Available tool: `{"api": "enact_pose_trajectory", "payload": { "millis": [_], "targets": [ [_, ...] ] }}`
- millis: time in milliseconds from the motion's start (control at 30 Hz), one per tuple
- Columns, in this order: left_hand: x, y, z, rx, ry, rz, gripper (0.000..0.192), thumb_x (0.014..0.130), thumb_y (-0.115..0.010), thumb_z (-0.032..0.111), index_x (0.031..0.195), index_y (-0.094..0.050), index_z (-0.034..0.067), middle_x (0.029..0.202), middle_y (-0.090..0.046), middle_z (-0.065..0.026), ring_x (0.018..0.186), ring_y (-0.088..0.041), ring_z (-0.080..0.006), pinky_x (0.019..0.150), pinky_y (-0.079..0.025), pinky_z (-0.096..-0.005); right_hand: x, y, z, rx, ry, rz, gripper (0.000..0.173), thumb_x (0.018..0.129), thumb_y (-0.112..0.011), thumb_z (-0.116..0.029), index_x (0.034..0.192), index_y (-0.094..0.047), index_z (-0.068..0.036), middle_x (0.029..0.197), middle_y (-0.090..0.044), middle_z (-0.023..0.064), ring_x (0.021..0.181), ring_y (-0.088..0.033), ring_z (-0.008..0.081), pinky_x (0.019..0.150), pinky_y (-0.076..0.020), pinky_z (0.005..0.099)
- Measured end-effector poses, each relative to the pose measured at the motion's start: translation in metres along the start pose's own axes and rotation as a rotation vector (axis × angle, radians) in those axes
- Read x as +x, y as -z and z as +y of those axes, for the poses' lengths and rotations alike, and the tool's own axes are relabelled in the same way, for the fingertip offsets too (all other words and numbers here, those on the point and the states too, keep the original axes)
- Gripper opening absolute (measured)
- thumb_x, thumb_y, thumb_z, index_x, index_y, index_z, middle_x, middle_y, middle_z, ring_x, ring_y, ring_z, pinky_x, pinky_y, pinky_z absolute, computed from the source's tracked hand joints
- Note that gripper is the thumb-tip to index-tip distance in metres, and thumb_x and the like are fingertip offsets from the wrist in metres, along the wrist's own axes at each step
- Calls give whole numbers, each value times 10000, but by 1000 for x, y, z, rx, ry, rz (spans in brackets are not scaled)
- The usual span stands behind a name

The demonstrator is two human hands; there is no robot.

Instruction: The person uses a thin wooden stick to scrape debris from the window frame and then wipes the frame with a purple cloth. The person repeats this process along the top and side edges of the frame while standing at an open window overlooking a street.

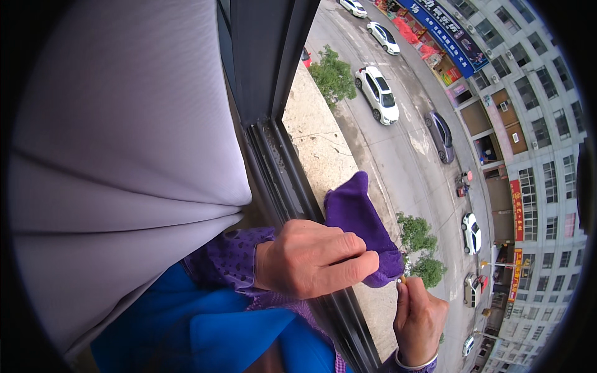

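A purple cloth (357,214), soft and plush-looking, is bunched in the fingers of my left hand (322,259). One corner of it sticks up over the outer concrete ledge (317,126). Between the thumb and fingers of my right hand (419,314) is the end of a thin yellowish stick (402,279), which meets the cloth's lower bunched end. How far the stick runs inside the cloth is hidden. Both hands are above the black sliding-window track (284,172), on its outer side.
A dark window frame (266,56) rises at the top beside a pale grey curtain (126,116). Past the ledge, well below, lies a street (396,154) with several cars and trees. A multi-storey building (550,140) with shop signs lines the far side.
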State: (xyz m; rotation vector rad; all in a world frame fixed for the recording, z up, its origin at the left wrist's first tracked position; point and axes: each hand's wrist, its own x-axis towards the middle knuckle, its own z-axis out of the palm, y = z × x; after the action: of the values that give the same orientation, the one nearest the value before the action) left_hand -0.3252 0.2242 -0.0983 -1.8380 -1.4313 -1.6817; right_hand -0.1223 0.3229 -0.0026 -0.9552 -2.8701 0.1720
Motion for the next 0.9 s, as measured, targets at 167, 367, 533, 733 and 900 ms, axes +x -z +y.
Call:
{"api": "enact_pose_trajectory", "payload": {
  "millis": [167, 367, 533, 733, 900],
  "targets": [
    [-28, 15, -48, 242, 201, -38, 218, 853, -742, 28, 1070, -716, 32, 899, -651, -90, 684, -704, -246, 566, -552, -336, 32, -25, 3, -84, 258, -273, 246, 1001, -668, -234, 828, -580, -83, 643, -645, 120, 547, -648, 354, 493, -492, 452],
    [-42, 26, -102, 352, 263, -2, 259, 794, -787, -20, 1025, -702, 62, 899, -624, -64, 751, -708, -259, 612, -567, -355, 56, -59, -2, -27, 279, -312, 239, 1023, -640, -236, 855, -576, -79, 634, -632, 143, 566, -651, 381, 508, -495, 485],
    [-57, 36, -85, 299, 46, -110, 293, 739, -777, 58, 1031, -772, 65, 932, -669, -71, 746, -669, -218, 582, -536, -319, 87, -82, -24, -9, 312, -233, 238, 1031, -642, -225, 865, -565, -74, 598, -602, 168, 556, -633, 399, 503, -481, 497],
    [-76, 26, -64, 121, 80, -55, 274, 738, -767, 83, 1008, -770, 32, 972, -691, -106, 826, -706, -264, 680, -602, -343, 96, -62, -28, -255, 263, -426, 202, 994, -629, -167, 822, -577, -75, 629, -660, 123, 555, -703, 337, 481, -533, 443],
    [-85, 13, -64, 59, 164, -49, 239, 794, -733, 34, 1029, -743, -3, 1012, -683, -128, 885, -714, -296, 743, -605, -362, 96, -81, -36, -226, 395, -320, 112, 905, -646, -83, 813, -584, -66, 606, -645, 144, 559, -712, 327, 495, -547, 419]
  ]
}}
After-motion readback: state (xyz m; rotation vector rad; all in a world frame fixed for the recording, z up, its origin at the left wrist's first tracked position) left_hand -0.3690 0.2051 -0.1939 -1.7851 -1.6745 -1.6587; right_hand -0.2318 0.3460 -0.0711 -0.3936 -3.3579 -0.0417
